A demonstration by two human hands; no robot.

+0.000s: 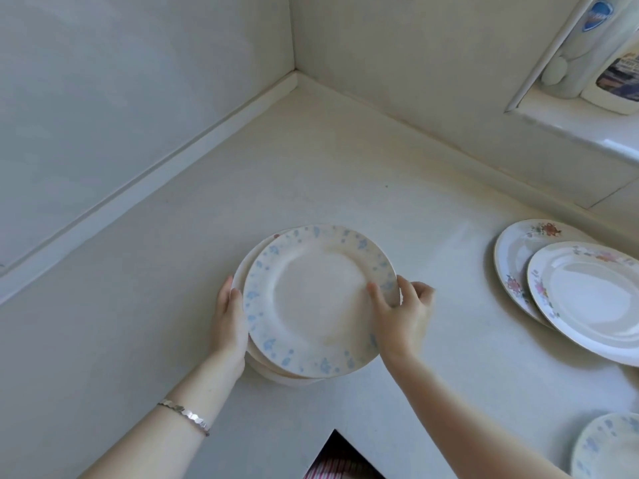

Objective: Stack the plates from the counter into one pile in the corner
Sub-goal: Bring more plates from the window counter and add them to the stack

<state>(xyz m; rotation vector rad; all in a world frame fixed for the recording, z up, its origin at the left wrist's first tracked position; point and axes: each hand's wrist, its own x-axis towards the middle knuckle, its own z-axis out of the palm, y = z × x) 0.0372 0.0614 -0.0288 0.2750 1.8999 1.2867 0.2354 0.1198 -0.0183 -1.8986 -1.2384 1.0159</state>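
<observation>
Nearest me, below and well right of my right grip (404,316), a lone speckled plate (608,447) lies flat on the surface (138,340). Between my two grips sits the pile (276,375), and on it the top plate (320,302), blue-flecked and face up.

My right grip pinches that plate's right rim, thumb on the upper face and fingers curled over the edge. My left grip (228,319) wraps the pile's left side, thumb against the top plate's edge.

I judge this load to be stiff, glazed and slick, brittle at the rims, and heavier with each plate added. Opposite rims, as held now, look the safest hold.

The top plate is round, so it has no long axis. It lies level but sits shifted toward my right grip, off centre on the plates below.

Right of my right grip, well apart, two flowered plates (594,299) overlap. The corner (294,74) lies far beyond both grips, and I cannot tell whether the pile rests on the surface or is lifted.
</observation>
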